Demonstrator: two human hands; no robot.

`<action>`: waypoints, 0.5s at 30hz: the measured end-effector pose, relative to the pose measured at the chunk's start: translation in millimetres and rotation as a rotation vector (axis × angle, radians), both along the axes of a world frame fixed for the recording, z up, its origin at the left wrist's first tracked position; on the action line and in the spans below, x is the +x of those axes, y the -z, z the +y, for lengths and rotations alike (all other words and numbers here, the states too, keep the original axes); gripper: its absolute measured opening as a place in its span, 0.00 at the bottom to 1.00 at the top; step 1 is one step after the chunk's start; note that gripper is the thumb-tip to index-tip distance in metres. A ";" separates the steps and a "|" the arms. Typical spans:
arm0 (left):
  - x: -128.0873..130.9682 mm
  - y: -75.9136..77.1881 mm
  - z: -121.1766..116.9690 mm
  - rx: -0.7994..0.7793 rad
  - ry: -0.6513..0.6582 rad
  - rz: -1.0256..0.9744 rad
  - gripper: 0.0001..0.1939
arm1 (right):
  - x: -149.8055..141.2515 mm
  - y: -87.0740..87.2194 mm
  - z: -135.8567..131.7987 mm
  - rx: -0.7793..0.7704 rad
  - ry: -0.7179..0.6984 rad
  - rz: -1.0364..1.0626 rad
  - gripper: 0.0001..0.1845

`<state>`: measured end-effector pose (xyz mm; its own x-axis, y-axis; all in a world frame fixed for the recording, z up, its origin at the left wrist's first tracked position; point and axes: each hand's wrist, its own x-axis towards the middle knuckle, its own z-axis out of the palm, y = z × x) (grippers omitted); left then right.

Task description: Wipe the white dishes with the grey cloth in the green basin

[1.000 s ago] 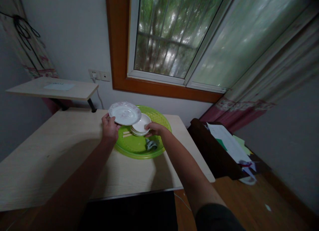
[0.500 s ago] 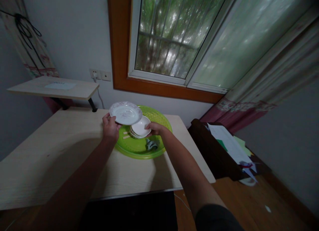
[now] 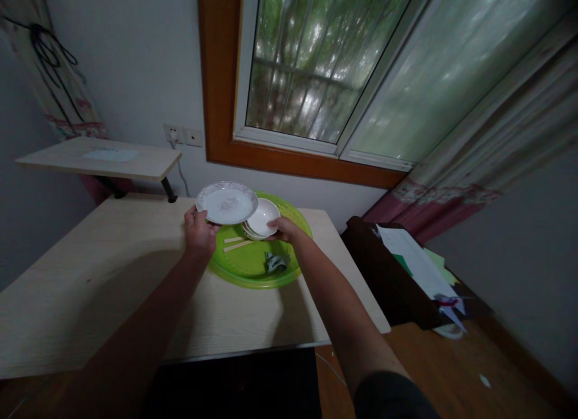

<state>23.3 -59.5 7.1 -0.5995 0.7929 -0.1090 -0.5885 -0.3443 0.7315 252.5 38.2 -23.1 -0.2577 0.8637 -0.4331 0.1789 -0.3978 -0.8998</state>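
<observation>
My left hand (image 3: 199,231) is closed on the near left edge of a white plate (image 3: 226,203) with a patterned rim, held up over the left part of a round green tray (image 3: 235,279). To its right, my right hand (image 3: 282,228) grips a stack of small white bowls (image 3: 262,217) by the right rim, thumb inside the top bowl. The plate's edge overlaps the bowls in view; whether they touch I cannot tell. A pair of light chopsticks (image 3: 238,245) lies on the tray below the bowls. Near the tray's front rests a small crumpled greenish-white item (image 3: 274,262).
The tray stands on a pale wooden table (image 3: 149,298). A raised shelf (image 3: 99,157) with a paper on it is at the back left. Behind are a wall socket (image 3: 183,135) and a barred window. At the right, papers (image 3: 418,262) lie on a dark brown piece of furniture.
My right hand has lifted the bowls slightly up and to the right, showing more of the chopsticks. The plate in my left hand has risen a little.
</observation>
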 end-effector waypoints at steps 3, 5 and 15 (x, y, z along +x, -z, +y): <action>0.0 -1.1 0.0 -0.011 -0.005 -0.001 0.21 | -0.1 0.1 3.4 0.041 0.086 -0.024 0.32; 0.3 -1.1 0.2 -0.013 -0.007 0.000 0.21 | 0.3 1.3 5.4 0.075 0.131 -0.040 0.36; 1.3 -2.0 1.1 -0.011 0.013 -0.015 0.22 | -2.0 6.9 11.7 0.120 0.152 -0.081 0.39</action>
<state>24.6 -58.4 9.1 -0.5876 0.7992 -0.1267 -0.6039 -0.3289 0.7260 250.6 49.9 -30.0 -0.0889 0.9365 -0.3391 0.1986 -0.3169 -0.9274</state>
